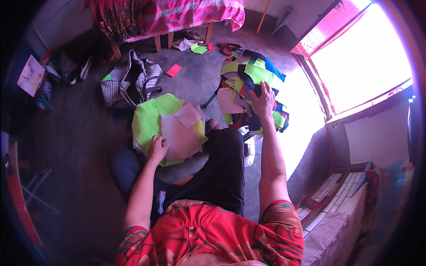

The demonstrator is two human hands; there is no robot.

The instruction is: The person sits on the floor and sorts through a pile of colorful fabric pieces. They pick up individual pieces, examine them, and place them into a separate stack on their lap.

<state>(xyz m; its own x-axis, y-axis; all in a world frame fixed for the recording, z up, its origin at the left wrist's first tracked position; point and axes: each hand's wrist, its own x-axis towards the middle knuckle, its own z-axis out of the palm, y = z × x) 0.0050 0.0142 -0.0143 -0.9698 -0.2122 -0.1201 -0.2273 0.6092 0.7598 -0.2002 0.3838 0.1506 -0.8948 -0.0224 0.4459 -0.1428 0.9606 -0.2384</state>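
My left hand [157, 148] rests on a stack of neon green and pale pink cloth pieces [171, 126] lying on the floor by my knee, fingers pinching its near edge. My right hand [263, 100] reaches forward with fingers spread, pressing on a heap of mixed cloth scraps [246, 84] in green, blue, red, black and beige. My black-clad leg [224, 164] stretches out between the two piles.
A checked bag [128, 82] lies open on the concrete floor at the left. Loose scraps, a pink one [174, 70] and a green one [199, 49], and sandals [188, 39] lie near a bed with a pink cover [177, 15]. A bright window [361, 57] is at right.
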